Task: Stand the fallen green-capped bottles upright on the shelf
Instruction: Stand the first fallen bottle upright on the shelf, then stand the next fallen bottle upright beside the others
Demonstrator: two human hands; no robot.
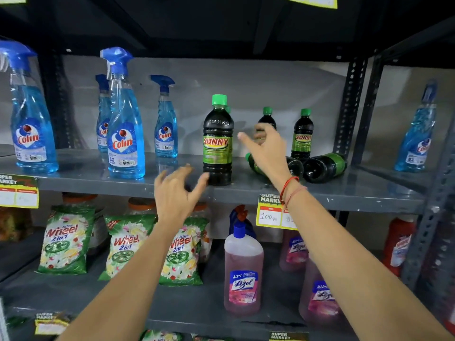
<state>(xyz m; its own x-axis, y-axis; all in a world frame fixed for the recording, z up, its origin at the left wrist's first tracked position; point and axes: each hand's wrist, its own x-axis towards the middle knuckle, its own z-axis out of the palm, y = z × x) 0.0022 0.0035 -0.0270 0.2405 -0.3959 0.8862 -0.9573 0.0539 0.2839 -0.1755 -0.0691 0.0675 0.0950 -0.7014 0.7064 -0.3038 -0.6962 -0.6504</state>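
On the grey metal shelf (98,179) of a shop rack, a person reaches with both bare arms toward a group of dark bottles with green caps and green "SUNNY" labels. Nearest the front edge, one tall bottle (217,141) stands upright, with the left hand (176,194) just below and beside its base, fingers spread and gripping nothing; whether the thumb tip touches the bottle cannot be told. Further right, the right hand (267,150), marked by a red thread at the wrist, stretches over the shelf with its fingers apart and empty, the index finger pointing left. Behind that hand a second bottle (267,118) stands upright, partly hidden, and a third bottle (302,135) stands near the back right. Two more lie on their sides: one fallen bottle (256,166) rests under the right wrist with its cap pointing left, and another fallen bottle (325,167) lies just beside it, its base facing forward. Left of the group, blue spray bottles (125,134) stand in a loose row. Below, green detergent packets (66,238) lean side by side, next to a pink cleaner bottle (242,269) and a yellow price tag (269,212) reading 100.
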